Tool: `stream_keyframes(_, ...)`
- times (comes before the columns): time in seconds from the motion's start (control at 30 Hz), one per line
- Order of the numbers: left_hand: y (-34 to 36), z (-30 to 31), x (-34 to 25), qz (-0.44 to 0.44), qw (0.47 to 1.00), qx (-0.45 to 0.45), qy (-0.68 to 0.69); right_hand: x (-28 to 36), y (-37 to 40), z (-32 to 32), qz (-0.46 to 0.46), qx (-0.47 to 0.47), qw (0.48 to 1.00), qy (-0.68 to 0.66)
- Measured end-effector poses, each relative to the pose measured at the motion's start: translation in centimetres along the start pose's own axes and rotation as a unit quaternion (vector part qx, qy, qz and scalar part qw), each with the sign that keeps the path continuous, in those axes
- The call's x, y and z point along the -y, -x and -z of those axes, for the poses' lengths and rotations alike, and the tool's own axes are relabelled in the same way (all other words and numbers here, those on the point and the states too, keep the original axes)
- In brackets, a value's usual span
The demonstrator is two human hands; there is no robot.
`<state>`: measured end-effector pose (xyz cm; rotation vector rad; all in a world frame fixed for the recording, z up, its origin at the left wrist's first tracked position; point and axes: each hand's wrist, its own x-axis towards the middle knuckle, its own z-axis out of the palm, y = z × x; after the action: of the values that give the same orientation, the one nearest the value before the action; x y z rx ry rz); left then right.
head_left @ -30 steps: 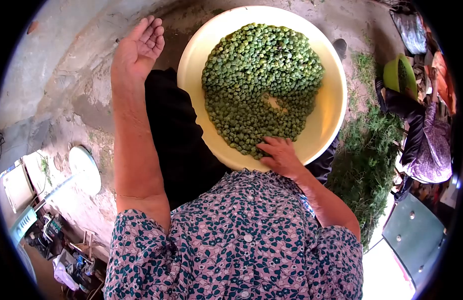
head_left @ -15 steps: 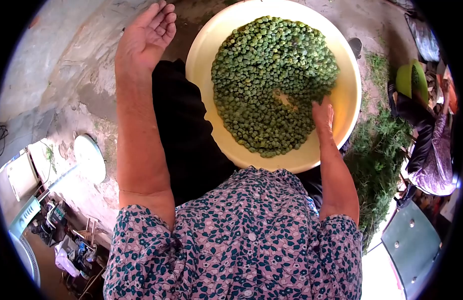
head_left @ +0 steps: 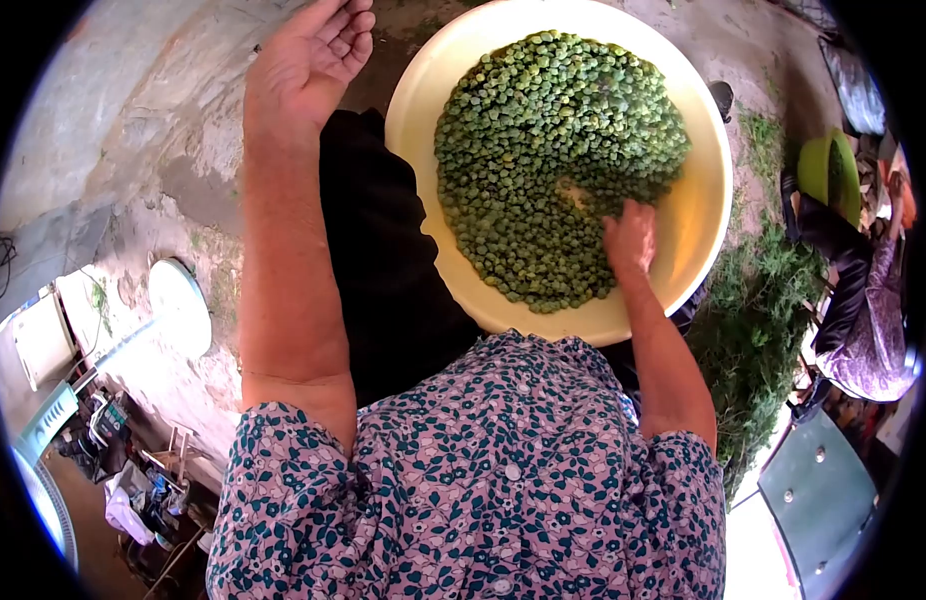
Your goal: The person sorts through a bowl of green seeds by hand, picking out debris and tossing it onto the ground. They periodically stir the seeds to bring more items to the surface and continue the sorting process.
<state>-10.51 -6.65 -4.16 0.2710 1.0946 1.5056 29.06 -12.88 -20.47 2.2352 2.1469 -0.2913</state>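
A wide pale-yellow basin (head_left: 708, 190) rests in front of me. Heaped in it are small round green pods (head_left: 523, 130) that look like green chickpeas, spread thicker on the far side. My right hand (head_left: 633, 238) is in the basin at the heap's near right edge, its fingers curled down against the pods; whether any are in its grip is hidden. Just above it, a patch of basin bottom shows through. My left hand (head_left: 318, 65) is held out beyond the basin's left side, palm up, fingers loosely bent and apart, holding nothing.
Uprooted green plants (head_left: 758, 330) lie right of the basin. Farther right sits another person (head_left: 868, 310) in purple and dark clothes, by a green tub (head_left: 831, 175). A white round object (head_left: 180, 308), a fan (head_left: 48, 430) and assorted clutter (head_left: 148, 500) are at left.
My right hand has moved left and slightly nearer to me across the pods. The left hand stays raised with its palm up; the whole view has shifted slightly.
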Motion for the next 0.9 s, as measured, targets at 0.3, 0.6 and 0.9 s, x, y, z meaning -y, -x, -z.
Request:
stream_keyframes(0.3, 1.1, -1.3, 0.3, -0.013, 1.000, -0.014, 0.009, 6.4, 1.4, -5.0, 0.173, 0.034, 0.935, -0.308)
stream_keyframes(0.6, 1.6, -1.9, 0.2, -0.020, 0.999, -0.028, 0.003, 7.3, 1.2, -4.9, 0.187, 0.078, 0.958, -0.205)
stream_keyframes(0.9, 1.1, -1.0, 0.7, -0.011, 1.000, -0.016, 0.022, 7.5, 2.3, -3.2, 0.157, 0.061, 0.921, -0.352)
